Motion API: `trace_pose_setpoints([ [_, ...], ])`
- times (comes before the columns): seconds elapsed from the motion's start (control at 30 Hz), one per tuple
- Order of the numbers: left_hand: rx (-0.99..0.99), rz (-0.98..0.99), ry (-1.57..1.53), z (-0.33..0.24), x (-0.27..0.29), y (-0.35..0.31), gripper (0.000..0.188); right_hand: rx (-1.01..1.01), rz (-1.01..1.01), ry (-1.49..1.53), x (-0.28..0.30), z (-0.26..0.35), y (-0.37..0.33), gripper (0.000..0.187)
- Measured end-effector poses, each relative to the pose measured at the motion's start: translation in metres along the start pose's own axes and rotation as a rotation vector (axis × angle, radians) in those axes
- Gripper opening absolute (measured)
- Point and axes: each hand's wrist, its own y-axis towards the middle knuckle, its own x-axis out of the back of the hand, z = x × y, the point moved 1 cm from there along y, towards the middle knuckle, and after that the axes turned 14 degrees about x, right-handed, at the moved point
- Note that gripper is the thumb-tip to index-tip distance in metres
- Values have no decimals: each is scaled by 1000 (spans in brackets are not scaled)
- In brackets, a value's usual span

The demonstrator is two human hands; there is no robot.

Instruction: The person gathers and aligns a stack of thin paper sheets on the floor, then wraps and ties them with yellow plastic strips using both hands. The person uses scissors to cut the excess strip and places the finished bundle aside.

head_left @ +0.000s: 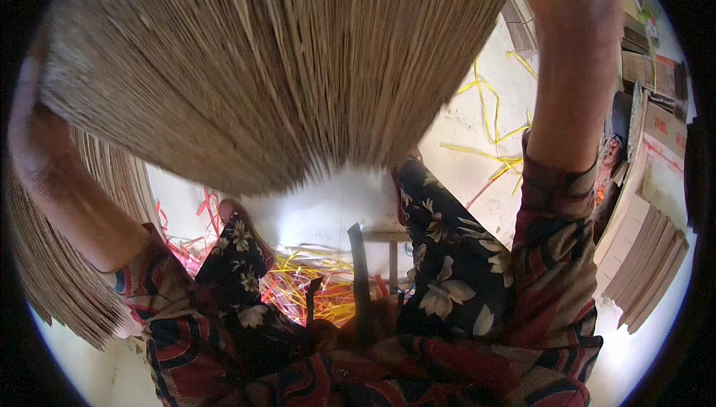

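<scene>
A thick stack of flat brown cardboard sheets (276, 71) fills the upper middle, raised close in front of me, its many edges fanned toward me and slightly blurred. At its left side, my left hand (30, 83) is pressed against the stack and holds it; the fingers are mostly hidden and smeared at the dark rim. My right forearm (570, 71) reaches up along the stack's right side, and the right hand lies beyond the upper edge of the picture. Below my left arm stands another stack of cardboard sheets (56, 243).
Yellow straps (488, 109) lie loose on the pale floor (462, 139). A tangle of red and yellow straps (321, 280) is heaped between my legs, beside a small wooden frame (391, 239). Along the right are a printed cardboard box (664, 127) and stacked cardboard pieces (645, 265).
</scene>
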Motion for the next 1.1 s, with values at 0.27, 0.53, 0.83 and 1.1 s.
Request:
trace_pose_setpoints([
  [0.27, 662, 360, 33, 198, -124, -35, 68, -747, 39, -444, 11, -202, -230, 81],
  [0.53, 881, 402, 17, 277, -153, -74, 87, -1060, -37, -12, -18, -208, -295, 91],
  [0.83, 860, 238, -210, 278, -141, -136, 84, -1021, -63, 68, -62, -160, -329, 86],
  [1.1, 886, 245, -208, 287, -147, -142, 80, -1313, 56, 151, -26, -144, -300, 84],
])
